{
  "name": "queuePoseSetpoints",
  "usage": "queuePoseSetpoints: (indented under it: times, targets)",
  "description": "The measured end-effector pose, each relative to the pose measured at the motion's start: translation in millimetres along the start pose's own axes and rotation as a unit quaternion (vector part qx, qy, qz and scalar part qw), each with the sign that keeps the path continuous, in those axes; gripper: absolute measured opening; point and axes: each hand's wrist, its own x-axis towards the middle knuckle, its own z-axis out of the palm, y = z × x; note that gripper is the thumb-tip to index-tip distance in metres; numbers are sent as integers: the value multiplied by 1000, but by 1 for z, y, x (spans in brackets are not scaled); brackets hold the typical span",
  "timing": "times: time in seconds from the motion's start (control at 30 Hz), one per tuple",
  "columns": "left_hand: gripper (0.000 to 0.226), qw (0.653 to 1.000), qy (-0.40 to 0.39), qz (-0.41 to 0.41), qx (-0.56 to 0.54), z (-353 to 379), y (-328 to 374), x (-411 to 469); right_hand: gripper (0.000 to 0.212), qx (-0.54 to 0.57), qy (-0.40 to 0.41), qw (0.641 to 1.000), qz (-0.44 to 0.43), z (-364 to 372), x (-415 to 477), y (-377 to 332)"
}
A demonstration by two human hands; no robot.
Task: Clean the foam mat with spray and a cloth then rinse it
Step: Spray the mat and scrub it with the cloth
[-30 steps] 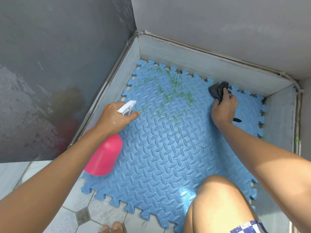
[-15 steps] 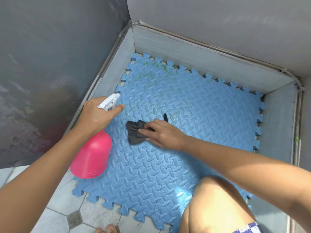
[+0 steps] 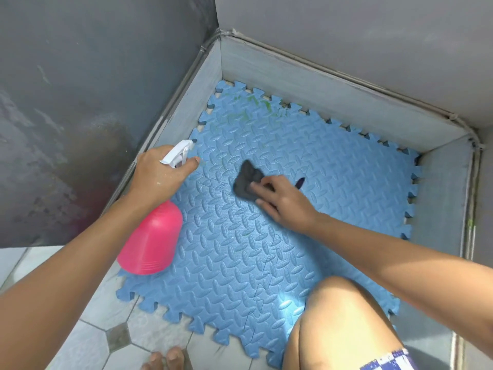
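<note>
A blue foam mat (image 3: 333, 182) with jigsaw edges lies on the floor in a corner. Faint green smears remain near its far left corner. My left hand (image 3: 157, 177) grips a pink spray bottle (image 3: 150, 241) by its white trigger head, held over the mat's left edge with the nozzle pointing toward the far corner. My right hand (image 3: 282, 201) presses a dark grey cloth (image 3: 246, 180) flat on the mat's middle-left.
Grey walls (image 3: 106, 76) and a pale skirting (image 3: 333, 97) enclose the mat on three sides. Pale tiled floor (image 3: 112, 311) shows at the near left. My bare knee (image 3: 344, 324) is over the mat's near right corner, my toes at the bottom edge.
My right hand swept the cloth from the mat's far right across to the middle-left, wiping away most green smears in the centre. The spray bottle stayed in my left hand.
</note>
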Motion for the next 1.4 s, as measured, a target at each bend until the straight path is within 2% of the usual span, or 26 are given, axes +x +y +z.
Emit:
queuePoseSetpoints:
  times: [0.1, 0.23, 0.3, 0.33, 0.4, 0.43, 0.47, 0.5, 0.6, 0.8, 0.93, 1.03, 1.1, 1.2, 1.3, 1.4]
  targets:
    - [53, 999, 27, 1, 23, -1, 2, -3, 40, 16, -52, 988, -144, 12, 27, -12]
    - [55, 999, 29, 0, 16, -3, 0, -3, 39, 0, -58, 980, -189, 19, 99, 2]
    - [55, 1000, 29, 0, 13, -2, -1, -1, 40, -24, -37, 989, -143, 13, 140, 26]
    - [55, 1000, 27, -3, 13, -1, -1, -1, 41, -31, -10, 996, -83, 8, 158, 42]
    - [55, 1000, 24, -8, 11, 1, -1, 1, 40, -19, 64, 989, 130, -5, 185, 76]
    - [54, 1000, 20, -11, 9, 3, -2, 3, 39, -13, 93, 968, 231, -11, 192, 90]
    - [52, 1000, 13, -15, 8, 4, -3, 5, 38, -16, 106, 951, 289, -14, 195, 98]
    - [51, 1000, 6, -19, 9, 6, -4, 6, 38, -28, 107, 947, 303, -16, 195, 101]
    - [49, 1000, -1, -27, 8, 6, -1, 7, 39, -62, 104, 957, 263, -18, 170, 99]
    - [52, 1000, 12, -28, -1, 6, 0, 6, 37, -100, 156, 902, 391, -42, 66, 139]
    - [51, 999, 12, -16, -26, 4, -3, 4, 35, -100, 170, 888, 415, -41, 38, 139]
    - [50, 999, 19, -14, -34, 2, -4, 3, 34, -78, 185, 894, 402, -28, 72, 124]
    - [51, 999, 21, -9, -36, 1, -5, 3, 35, -68, 183, 913, 358, -14, 112, 105]
    - [50, 999, 19, -1, -31, 0, -9, 2, 35, -71, 144, 938, 306, 8, 184, 75]
    - [48, 999, 21, 5, -31, -1, -10, 1, 33, -60, 91, 946, 305, 20, 247, 61]
    - [48, 999, 20, 6, -36, -2, -12, 0, 29, -43, 70, 947, 309, 26, 273, 56]
